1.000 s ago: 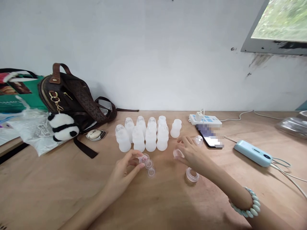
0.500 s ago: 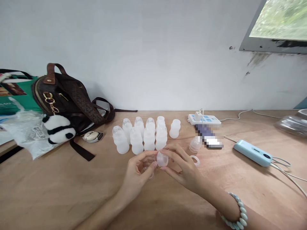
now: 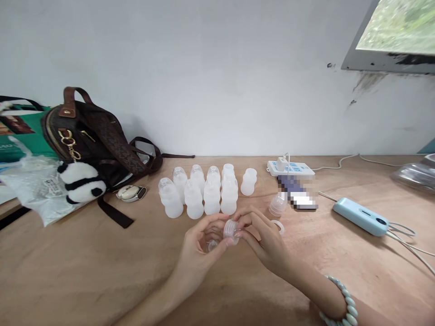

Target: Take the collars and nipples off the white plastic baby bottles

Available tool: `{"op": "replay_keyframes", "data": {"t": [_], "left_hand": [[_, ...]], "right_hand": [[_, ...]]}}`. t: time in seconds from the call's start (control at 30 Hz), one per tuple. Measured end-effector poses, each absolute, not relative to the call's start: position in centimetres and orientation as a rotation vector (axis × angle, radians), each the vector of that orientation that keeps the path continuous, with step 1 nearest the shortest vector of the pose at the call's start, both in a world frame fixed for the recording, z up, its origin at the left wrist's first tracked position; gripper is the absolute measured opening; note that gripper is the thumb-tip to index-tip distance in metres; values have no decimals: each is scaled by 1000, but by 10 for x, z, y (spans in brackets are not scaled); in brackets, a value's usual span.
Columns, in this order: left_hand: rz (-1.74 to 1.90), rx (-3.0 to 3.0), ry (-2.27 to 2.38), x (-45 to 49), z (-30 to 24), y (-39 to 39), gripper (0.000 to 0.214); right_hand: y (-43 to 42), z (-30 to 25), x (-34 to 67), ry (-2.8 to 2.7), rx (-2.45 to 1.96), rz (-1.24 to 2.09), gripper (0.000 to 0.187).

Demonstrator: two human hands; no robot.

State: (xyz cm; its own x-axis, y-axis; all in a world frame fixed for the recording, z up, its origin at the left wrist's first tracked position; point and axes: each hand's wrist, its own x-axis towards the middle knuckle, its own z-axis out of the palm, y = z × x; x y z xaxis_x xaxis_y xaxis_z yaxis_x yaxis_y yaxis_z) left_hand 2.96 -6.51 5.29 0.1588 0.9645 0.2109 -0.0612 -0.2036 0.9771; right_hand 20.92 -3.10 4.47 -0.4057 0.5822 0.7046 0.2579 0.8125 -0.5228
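Note:
My left hand (image 3: 200, 246) and my right hand (image 3: 263, 237) meet above the wooden table (image 3: 84, 271), fingertips pinched together on a small clear ribbed plastic ring (image 3: 230, 229). Under my left palm lie small clear nipple pieces (image 3: 211, 245). Just behind the hands stands a cluster of several small translucent white bottles (image 3: 200, 192), and one more bottle without a top (image 3: 248, 181) stands apart on their right. A clear dome cap (image 3: 277, 204) and a white ring (image 3: 277, 225) rest to the right of my right hand.
A brown bag (image 3: 98, 140) with a panda toy (image 3: 79, 181), a plastic bag (image 3: 37, 188) and a small pale device (image 3: 131, 193) sit at left. A power strip (image 3: 290, 169), a phone (image 3: 297, 192), a light blue device (image 3: 360, 216) with cables and a clear lid (image 3: 414, 174) lie at right.
One second ago my hands were apart, each at loose pieces on the table. They came together on the ribbed ring and now hold it slightly lower and nearer.

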Motion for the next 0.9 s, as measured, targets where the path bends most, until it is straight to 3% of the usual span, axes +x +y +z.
{"op": "replay_keyframes", "data": {"t": [0.1,0.23,0.43,0.7,0.73,0.83,0.9], "left_hand": [[1252,1522,931,30,45,-65,44],[1253,1581,871,29,37,-63,33],[1177,1568,929,23,53,-59,37],[1102,1458,908,17,62,-57,32],[1095,1421,886,18,61,-57,32],[1105,1326,812,20,57,-55,33],[1106,1294,792,21,53,-54,37]], "right_hand": [[-35,45,209,-1984,-615,393,12],[-38,49,210,-2058,-619,295,17],[-37,57,217,-2085,-537,111,22],[-34,55,221,-2075,-555,194,9],[-34,55,221,-2102,-573,224,11],[-34,54,218,-2181,-574,296,44],[-37,53,214,-2207,-554,310,44]]}}
